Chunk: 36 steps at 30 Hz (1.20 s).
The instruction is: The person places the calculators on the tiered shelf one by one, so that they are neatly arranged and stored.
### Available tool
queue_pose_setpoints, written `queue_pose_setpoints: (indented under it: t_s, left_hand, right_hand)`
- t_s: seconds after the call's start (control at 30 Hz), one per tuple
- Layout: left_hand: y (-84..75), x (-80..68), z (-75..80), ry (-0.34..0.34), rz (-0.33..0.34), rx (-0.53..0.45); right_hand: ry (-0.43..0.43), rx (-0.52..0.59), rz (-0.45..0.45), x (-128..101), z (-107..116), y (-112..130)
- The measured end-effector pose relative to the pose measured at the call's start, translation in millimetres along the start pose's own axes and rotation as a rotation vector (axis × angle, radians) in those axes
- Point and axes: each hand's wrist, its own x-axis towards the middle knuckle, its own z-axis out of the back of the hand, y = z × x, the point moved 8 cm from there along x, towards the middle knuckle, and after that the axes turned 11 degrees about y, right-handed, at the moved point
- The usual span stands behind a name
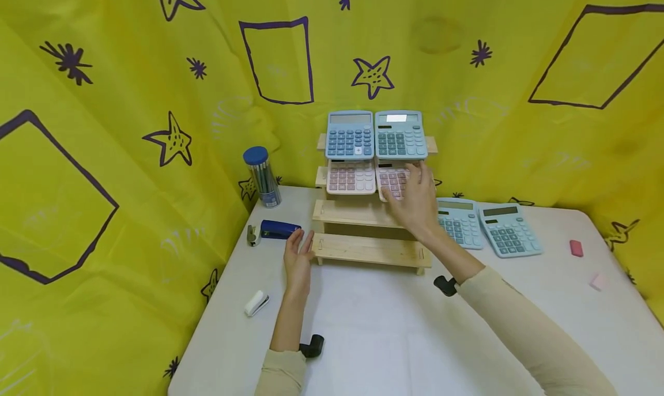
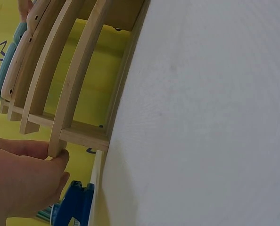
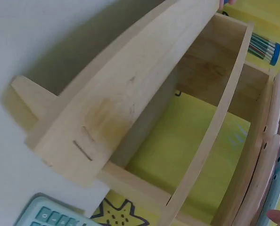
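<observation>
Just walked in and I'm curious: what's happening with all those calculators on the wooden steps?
A person is at a tiered wooden rack on a white table. Their right hand rests on a pink calculator on the second tier, beside another pink one. Their left hand touches the rack's lowest step. Two blue calculators fill the top tier; two more lie on the table.
</observation>
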Motion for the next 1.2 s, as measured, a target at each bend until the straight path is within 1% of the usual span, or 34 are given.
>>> queue_pose_setpoints:
  t_s: [0.17,0.23,0.33,0.5,0.63,0.7,0.8,0.93,1.0,1.07,1.2]
  left_hand:
    - [0.9,0.5,-0.3,-0.006,0.008,0.009]
    - [0.7,0.5,-0.1,-0.012,0.016,0.008]
    - [-0.1,0.4,0.5,-0.021,0.026,0.007]
    - [-1.4,-0.8,-0.5,-0.017,0.031,0.010]
    - [-1.4,-2.4,-1.9,-0.012,0.029,0.015]
    - [-1.4,-3.0,-2.9,-0.005,0.025,0.018]
    - [-2.1,-4.3,-1.6,0.002,0.010,0.010]
    - [-2.4,-5.3,-1.3,0.016,0.000,0.001]
    - [-2.2,-5.4,-1.6,0.020,0.002,0.003]
    - [-2.5,-5.4,-2.5,0.024,0.003,0.012]
    - [-2.5,-4.8,-3.6,0.030,-0.002,0.015]
  right_hand:
    - [-0.078,0.040,0.027,-19,16,-19]
    - [-0.107,0.050,0.027,-29,25,-35]
    - [-0.113,0.045,-0.002,-43,39,-70]
    - [-0.050,-0.015,-0.115,-67,56,-146]
    - [0.033,-0.076,-0.221,-85,65,-205]
    - [0.091,-0.107,-0.274,-92,66,-229]
    - [0.185,-0.125,-0.350,-100,64,-256]
    - [0.260,-0.099,-0.397,-107,61,-280]
    - [0.272,-0.084,-0.387,-108,60,-286]
    - [0.269,-0.075,-0.373,-107,61,-289]
    - [0.223,-0.078,-0.356,-105,66,-288]
